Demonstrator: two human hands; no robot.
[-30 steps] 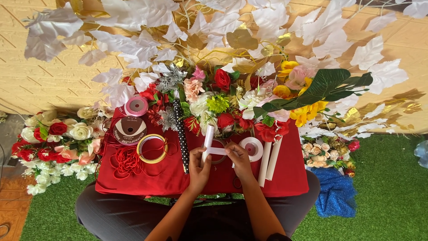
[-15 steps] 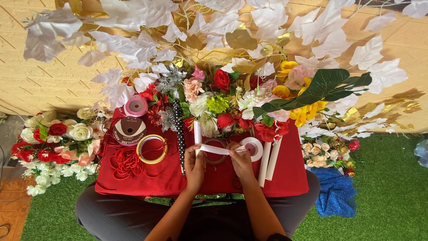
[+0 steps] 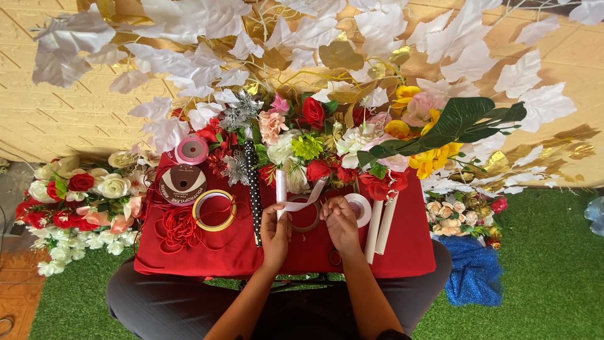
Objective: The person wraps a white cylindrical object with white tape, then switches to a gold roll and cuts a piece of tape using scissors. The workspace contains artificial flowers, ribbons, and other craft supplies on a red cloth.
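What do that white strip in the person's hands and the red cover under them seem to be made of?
The white ribbon looks like thin satin or polypropylene tape: flat, smooth, curling freely between both hands. The red cloth looks like matte woven fabric, since it drapes and creases at the edges. Neither is certain from this view.

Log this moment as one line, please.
left hand: holds white ribbon upright | right hand: pinches ribbon's other end | red cloth: bears ribbon spools, red cord | flowers behind
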